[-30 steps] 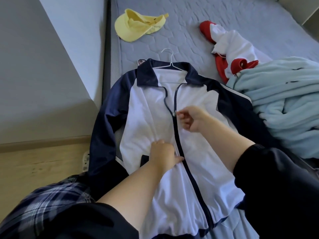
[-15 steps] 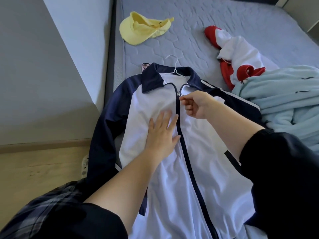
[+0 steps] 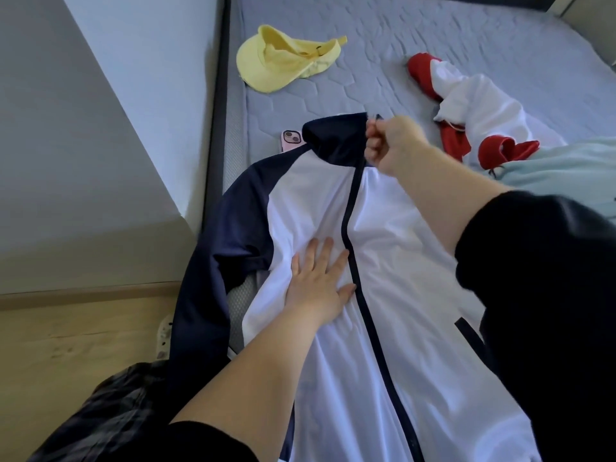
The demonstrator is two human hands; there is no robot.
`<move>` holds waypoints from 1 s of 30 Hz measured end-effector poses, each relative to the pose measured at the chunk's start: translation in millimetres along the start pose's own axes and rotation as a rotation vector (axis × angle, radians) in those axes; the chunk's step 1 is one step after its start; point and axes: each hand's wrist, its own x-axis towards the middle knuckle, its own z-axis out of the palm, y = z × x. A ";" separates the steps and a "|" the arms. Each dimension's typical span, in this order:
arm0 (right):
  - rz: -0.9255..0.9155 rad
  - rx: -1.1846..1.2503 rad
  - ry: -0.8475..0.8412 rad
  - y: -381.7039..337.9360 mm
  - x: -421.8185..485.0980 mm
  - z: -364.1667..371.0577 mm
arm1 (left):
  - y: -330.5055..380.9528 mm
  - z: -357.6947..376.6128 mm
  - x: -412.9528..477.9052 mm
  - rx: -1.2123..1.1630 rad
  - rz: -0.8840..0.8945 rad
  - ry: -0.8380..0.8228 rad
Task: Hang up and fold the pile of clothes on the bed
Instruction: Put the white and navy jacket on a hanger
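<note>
My right grip [image 3: 390,145] is curled into a tight pinch at the top of the navy stand-up collar [image 3: 336,138]. It holds what looks like the small dark zip pull [image 3: 378,117], though my fingers hide most of it. My left grip [image 3: 320,278] lies flat and spread, palm down, pressing the front of the white track jacket with navy sleeves [image 3: 400,311]. Its thumb is just beside the closed navy zip [image 3: 346,228].

The jacket lies face up on the grey quilted bed [image 3: 466,28], and the zip runs from my right grip back past my left. The sleeve to the left of my left grip drapes over the bed's edge.

A pink smartphone [image 3: 291,140] lies left of my right grip, touching the collar and partly under it. Beyond it lies a pale yellow cloth cap [image 3: 283,61]. A crumpled red-and-white garment [image 3: 466,105] lies to the right of my right grip, well apart from it. A light blue fleece garment [image 3: 560,168] is bunched against its near edge.
</note>
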 end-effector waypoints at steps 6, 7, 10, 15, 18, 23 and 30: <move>-0.053 -0.075 0.006 -17.4 3.5 5.6 | -0.7 0.6 0.7 -0.010 -0.007 -0.010; -0.050 -0.048 -0.008 -13.7 2.9 6.5 | -0.7 0.3 1.0 -0.013 -0.008 -0.012; -0.060 -0.013 -0.021 -12.1 1.8 7.5 | -0.2 -0.5 1.1 -0.014 -0.009 -0.007; -0.178 -0.242 0.000 -2.3 11.9 -0.9 | -0.4 -3.2 2.4 -0.016 -0.008 -0.023; -0.320 -0.889 0.148 12.3 28.8 -25.5 | -0.7 -2.0 2.3 -0.041 -0.004 -0.019; -0.271 -1.281 0.286 39.4 44.4 -74.4 | -2.6 1.0 3.6 -0.050 -0.002 0.004; -0.193 -1.451 0.220 53.5 59.9 -91.5 | -4.8 3.5 5.4 -0.052 0.019 0.034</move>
